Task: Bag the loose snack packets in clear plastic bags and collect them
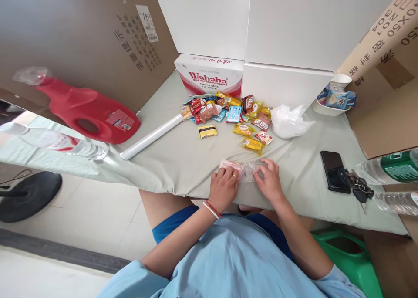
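I have the left hand point(224, 187) laid over the pinkish end of a clear plastic packet point(247, 171) near the front edge of the counter point(192, 167), its fingers close together and pressed down; whether they grip, I cannot tell. The right hand point(271, 184) is at the packet's other end, fingers spread and curved, thumb and forefinger at the film; I cannot tell if they pinch it. I'd anchor lightly with the left and work the film from its edge, since thin plastic probably creases or tears under a hard pull. At far right, a white bowl point(326, 112) holds a blue packet point(339, 100); the Wahaha carton point(212, 76) hides whatever it contains.
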A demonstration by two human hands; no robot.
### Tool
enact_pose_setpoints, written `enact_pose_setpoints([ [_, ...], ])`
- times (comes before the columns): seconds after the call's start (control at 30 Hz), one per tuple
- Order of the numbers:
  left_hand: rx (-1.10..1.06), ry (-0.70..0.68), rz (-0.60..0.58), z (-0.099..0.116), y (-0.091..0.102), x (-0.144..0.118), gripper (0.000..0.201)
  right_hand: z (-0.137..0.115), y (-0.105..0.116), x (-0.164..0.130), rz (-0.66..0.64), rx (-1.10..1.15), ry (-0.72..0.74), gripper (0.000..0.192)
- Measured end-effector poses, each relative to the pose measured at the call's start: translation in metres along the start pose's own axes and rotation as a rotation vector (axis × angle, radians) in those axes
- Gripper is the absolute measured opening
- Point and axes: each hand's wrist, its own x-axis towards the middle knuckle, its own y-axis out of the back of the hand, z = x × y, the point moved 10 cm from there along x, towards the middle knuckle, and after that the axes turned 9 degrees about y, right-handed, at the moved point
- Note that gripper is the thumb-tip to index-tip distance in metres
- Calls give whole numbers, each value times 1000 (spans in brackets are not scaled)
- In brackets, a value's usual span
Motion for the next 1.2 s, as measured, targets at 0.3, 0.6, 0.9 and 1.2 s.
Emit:
enact_pose_setpoints([
  [0.3, -128, -57, -37, -1, 0, 5, 23, -78, -42, 47, -248, 120, 136, 15],
  [0.6, -510, 430, 123, -100, 2, 3, 24, -66, -74, 53, -226, 167, 203, 26],
  [0.9, -628, 177, 186, -29, 24, 14, 17, -51, -39, 8, -102, 620, -195, 43],
  [1.2, -964, -628, -37, 62, 33, -37, 58, 6, -19, -68, 15, 1020, -618, 47],
])
